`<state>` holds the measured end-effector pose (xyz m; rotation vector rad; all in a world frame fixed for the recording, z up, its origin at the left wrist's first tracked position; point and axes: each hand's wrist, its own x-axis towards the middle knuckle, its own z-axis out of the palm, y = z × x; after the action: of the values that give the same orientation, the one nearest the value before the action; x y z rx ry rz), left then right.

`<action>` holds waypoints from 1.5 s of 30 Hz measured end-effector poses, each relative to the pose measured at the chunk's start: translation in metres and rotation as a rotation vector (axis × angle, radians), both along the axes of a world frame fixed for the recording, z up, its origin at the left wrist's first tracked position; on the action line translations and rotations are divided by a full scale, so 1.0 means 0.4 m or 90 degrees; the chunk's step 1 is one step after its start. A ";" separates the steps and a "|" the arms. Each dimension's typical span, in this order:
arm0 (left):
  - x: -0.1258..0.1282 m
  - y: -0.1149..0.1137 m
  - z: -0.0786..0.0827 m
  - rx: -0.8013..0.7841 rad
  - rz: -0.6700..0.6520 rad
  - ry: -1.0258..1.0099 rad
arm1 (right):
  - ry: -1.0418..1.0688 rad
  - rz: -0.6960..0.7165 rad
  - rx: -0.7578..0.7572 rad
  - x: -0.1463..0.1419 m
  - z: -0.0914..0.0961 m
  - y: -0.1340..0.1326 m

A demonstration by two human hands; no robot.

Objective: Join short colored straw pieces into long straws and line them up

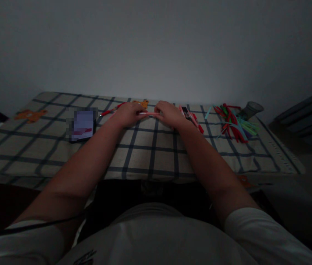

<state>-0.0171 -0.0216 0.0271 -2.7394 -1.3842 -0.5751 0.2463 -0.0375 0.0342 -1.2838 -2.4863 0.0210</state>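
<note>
Both my hands rest near the far middle of a table covered with a checked cloth. My left hand and my right hand each pinch one end of a thin pink strip stretched level between them, just above the cloth. The fingers of both hands are curled closed on it. Red-handled scissors lie just left of my left hand. Several pink and red pens or strips lie just right of my right hand.
A pile of red, green and teal strips lies at the far right, beside a tipped clear cup. A phone lies at the left. Orange bear prints mark the cloth. A wall stands close behind the table.
</note>
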 end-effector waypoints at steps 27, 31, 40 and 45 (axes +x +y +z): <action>-0.005 0.016 -0.017 0.016 0.004 0.014 | -0.002 -0.041 -0.012 -0.002 0.001 -0.003; -0.007 0.021 -0.023 0.011 0.004 0.005 | -0.004 -0.042 -0.016 -0.001 0.005 -0.005; -0.011 0.013 -0.012 0.007 0.015 -0.001 | -0.018 -0.063 -0.004 0.003 0.028 -0.024; -0.017 0.016 -0.019 -0.001 -0.001 -0.006 | -0.030 -0.097 0.052 0.015 0.025 -0.013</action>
<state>-0.0239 -0.0150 0.0196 -2.7419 -1.3855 -0.5880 0.2525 -0.0425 0.0443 -1.4502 -2.3931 -0.1478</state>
